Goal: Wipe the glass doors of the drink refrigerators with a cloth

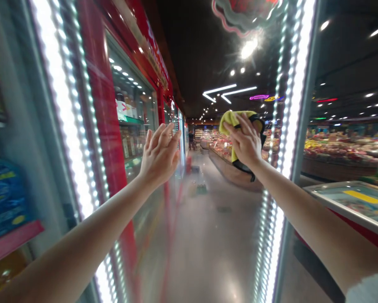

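Observation:
A glass door pane (207, 235) stands in front of me, with bright LED light strips (289, 105) along both sides. My right hand (247, 141) presses a yellow cloth with black edging (227, 122) against the glass, its fingers spread over the cloth. Part of the cloth hangs down below the palm. Left of it, my left hand (160, 153) is raised with its fingers apart and nothing in it. Whether that hand touches the glass cannot be made out.
Red-framed display fridges (113, 126) with bottles line the left. Packaged goods (6, 198) sit at the far left edge. A chest freezer (359, 198) stands at the right, with produce displays (343, 147) behind it.

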The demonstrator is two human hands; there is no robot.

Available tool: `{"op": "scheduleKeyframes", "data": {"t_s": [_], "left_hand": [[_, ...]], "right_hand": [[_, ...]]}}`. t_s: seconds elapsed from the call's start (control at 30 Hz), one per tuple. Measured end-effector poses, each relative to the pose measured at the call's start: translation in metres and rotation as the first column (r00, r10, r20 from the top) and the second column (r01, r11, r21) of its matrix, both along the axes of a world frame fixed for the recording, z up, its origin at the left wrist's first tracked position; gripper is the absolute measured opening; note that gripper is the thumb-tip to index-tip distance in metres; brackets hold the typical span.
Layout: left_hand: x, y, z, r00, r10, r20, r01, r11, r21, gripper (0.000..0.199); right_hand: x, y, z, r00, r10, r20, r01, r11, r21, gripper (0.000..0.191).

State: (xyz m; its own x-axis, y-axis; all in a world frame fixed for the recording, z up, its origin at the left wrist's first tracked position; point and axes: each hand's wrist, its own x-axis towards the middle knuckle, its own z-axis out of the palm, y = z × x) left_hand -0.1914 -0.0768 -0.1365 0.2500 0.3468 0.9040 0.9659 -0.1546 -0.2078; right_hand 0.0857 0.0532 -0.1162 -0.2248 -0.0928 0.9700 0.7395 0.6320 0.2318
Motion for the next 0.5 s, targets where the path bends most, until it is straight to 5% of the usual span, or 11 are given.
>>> {"op": "scheduleKeyframes", "data": {"t_s": [0.1, 0.2, 0.3, 0.4, 0.5], "left_hand": [[-0.009, -0.002, 0.000, 1.000, 0.001, 0.006, -0.001, 1.000, -0.001, 0.060], [-0.012, -0.002, -0.001, 1.000, 0.000, 0.000, 0.000, 1.000, -0.005, 0.062], [-0.014, -0.003, -0.003, 1.000, 0.010, -0.015, -0.010, 1.000, -0.010, 0.060], [-0.023, -0.007, -0.008, 1.000, 0.009, -0.022, -0.009, 1.000, -0.014, 0.063], [-0.034, -0.012, -0.010, 1.000, 0.012, -0.023, -0.013, 1.000, -0.018, 0.065]], "right_hand": [[-0.007, 0.015, 0.029, 0.968, 0.033, -0.248, -0.026, 0.999, 0.030, 0.042], [-0.047, 0.012, 0.043, 0.958, 0.071, -0.277, -0.066, 0.997, 0.028, 0.044], [-0.076, -0.011, 0.019, 0.994, 0.080, -0.074, -0.081, 0.997, -0.013, 0.042], [-0.073, -0.025, -0.012, 0.987, 0.083, 0.139, -0.081, 0.997, -0.021, 0.040], [-0.064, -0.017, -0.009, 0.997, 0.074, 0.024, -0.074, 0.997, -0.036, 0.042]]}}
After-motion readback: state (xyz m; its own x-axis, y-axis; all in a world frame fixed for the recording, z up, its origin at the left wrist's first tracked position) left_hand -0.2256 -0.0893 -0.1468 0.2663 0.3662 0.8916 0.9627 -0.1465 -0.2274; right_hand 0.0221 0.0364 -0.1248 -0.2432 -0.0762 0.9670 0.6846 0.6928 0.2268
